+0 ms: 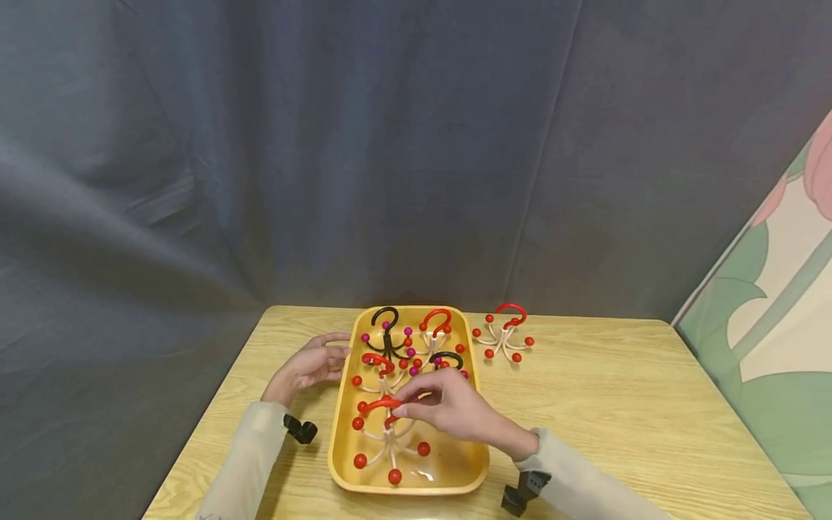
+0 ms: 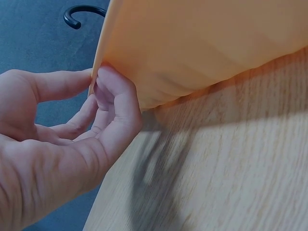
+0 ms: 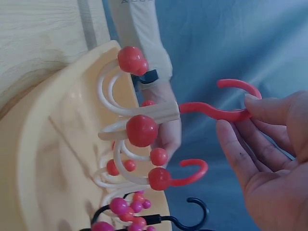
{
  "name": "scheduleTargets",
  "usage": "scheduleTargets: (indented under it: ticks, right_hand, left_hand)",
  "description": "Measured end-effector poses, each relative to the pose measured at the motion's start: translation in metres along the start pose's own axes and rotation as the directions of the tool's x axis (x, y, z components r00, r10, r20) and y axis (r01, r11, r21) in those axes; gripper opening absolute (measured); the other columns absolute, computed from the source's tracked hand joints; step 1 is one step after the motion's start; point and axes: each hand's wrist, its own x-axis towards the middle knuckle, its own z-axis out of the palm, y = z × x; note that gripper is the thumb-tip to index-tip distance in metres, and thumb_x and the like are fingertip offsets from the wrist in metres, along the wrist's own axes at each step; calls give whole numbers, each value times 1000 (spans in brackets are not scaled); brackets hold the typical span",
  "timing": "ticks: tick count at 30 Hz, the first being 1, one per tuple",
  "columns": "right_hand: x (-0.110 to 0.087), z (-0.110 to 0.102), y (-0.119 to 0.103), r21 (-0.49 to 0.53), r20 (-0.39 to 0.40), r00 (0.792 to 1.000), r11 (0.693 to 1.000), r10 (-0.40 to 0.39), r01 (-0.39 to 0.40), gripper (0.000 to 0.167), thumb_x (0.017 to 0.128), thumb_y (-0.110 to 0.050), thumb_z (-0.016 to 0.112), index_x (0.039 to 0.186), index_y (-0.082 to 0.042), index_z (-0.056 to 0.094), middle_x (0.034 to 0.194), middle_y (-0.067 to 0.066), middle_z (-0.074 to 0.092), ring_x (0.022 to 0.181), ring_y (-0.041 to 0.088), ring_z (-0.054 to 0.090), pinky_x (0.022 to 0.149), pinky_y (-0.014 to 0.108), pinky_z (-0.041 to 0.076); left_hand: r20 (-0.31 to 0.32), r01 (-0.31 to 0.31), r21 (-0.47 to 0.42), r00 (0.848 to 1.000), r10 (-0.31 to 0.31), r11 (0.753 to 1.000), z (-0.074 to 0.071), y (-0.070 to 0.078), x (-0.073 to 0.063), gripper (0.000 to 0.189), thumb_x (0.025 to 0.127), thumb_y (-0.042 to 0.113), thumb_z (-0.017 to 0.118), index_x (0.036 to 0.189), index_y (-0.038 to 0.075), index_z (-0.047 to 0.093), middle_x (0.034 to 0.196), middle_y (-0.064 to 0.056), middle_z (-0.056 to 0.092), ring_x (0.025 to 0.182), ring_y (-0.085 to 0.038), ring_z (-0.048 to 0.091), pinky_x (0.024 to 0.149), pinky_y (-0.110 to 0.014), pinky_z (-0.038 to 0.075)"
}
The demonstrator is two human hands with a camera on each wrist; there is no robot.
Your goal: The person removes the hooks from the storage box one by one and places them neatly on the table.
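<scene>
My right hand pinches the red hook of a white multi-arm hanger with red ball tips, between thumb and fingers. That hanger is upright over the near part of a yellow tray; whether its balls touch the tray floor I cannot tell. At the tray's left side, my left hand grips the rim between its fingers. Farther back in the tray stand a black hanger with magenta balls and a red-hooked white hanger. Another black hook is partly hidden behind my right hand.
One more red-hooked white hanger stands on the wooden table, right of the tray's far end. A dark grey curtain hangs behind the table. At the right is a panel with a flower pattern.
</scene>
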Motion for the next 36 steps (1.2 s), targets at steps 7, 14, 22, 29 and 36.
scheduleTargets:
  ticks: [7,14,22,29,36]
  right_hand:
    - [-10,-17,-11,17,-57,998,1000,-2,3,16,95,-19,79,106,-8,81,102,9,80,87,11,74,76,23,62]
    - [-20,-32,-14,29,-113,992,998,-47,51,14,94,-16,79,106,-8,81,104,13,79,89,8,73,76,30,65]
    - [-34,-50,-20,1,-175,985,1000,1,-1,15,94,-18,80,108,-13,81,105,9,81,82,9,74,68,31,64]
    - [-47,-75,-21,-31,-242,969,998,-57,51,13,94,-11,79,107,-10,80,105,11,80,91,12,77,80,32,65]
    - [-65,-108,-20,-83,-351,932,995,-88,62,15,96,-4,75,110,-2,78,102,-7,79,88,9,77,78,24,63]
  left_hand:
    - [0,15,6,1000,-15,1000,2,3,-1,56,107,6,53,159,1,32,147,-30,58,103,-18,73,85,-36,64]
    - [-11,10,8,1000,-10,1000,1,3,0,55,107,7,54,158,2,33,133,-19,69,103,-18,74,85,-37,64]
    - [-3,8,8,1000,-8,1000,2,1,0,55,107,6,53,158,1,33,119,-9,74,99,-17,74,83,-36,64]
    - [2,8,-3,1000,-8,1000,1,-3,2,54,107,7,53,157,0,34,114,-7,75,98,-17,73,83,-37,63]
    - [2,9,-11,1000,-9,1000,1,0,0,55,107,7,54,158,0,33,118,-9,73,99,-17,73,82,-35,63]
